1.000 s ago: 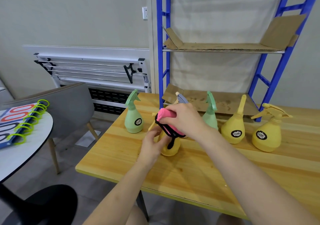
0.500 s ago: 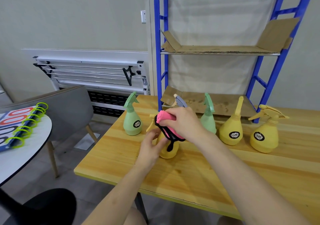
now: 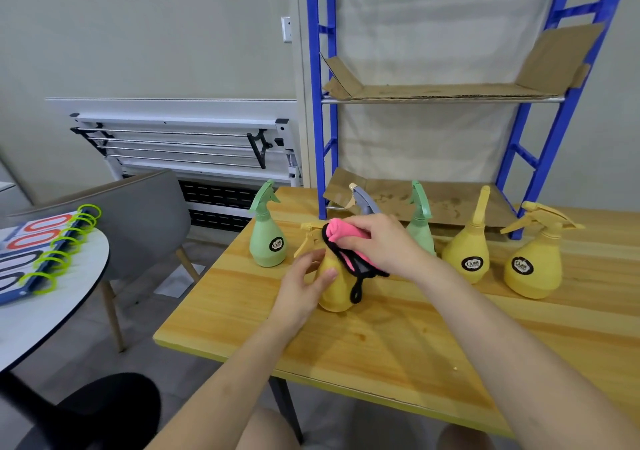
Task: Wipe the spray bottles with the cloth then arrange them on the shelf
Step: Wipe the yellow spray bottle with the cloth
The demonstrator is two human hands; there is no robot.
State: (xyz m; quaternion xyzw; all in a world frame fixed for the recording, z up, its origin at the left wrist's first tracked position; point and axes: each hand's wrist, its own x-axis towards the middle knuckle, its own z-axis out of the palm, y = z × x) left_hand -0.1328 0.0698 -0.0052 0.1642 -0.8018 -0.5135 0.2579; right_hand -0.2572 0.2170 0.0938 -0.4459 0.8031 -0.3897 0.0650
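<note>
- left hand (image 3: 304, 283) is wrapped around the near side of a yellow bottle (image 3: 334, 287), thumb and fingers curled on its belly; bottle stands upright on the wooden table (image 3: 398, 338), toward its left part
- right hand (image 3: 381, 245) is grasping a pink cloth (image 3: 343, 238) with black trim, bunched up and pressed on the top of that bottle; a black loop of the cloth dangles down the bottle's front
- rest of the bottles are in a row further back: a green one (image 3: 266, 238) far left, another green one (image 3: 420, 221) just behind the right hand, a grey trigger head (image 3: 363, 202) poking up behind the cloth; two more yellow ones on the right, (image 3: 467, 252) and (image 3: 533, 262)
- blue shelf (image 3: 523, 131) is at the far edge of the table, cardboard lining its levels, none of the bottles on it
- off to the left: a grey chair (image 3: 138, 203) and a white round table (image 3: 45, 314)
</note>
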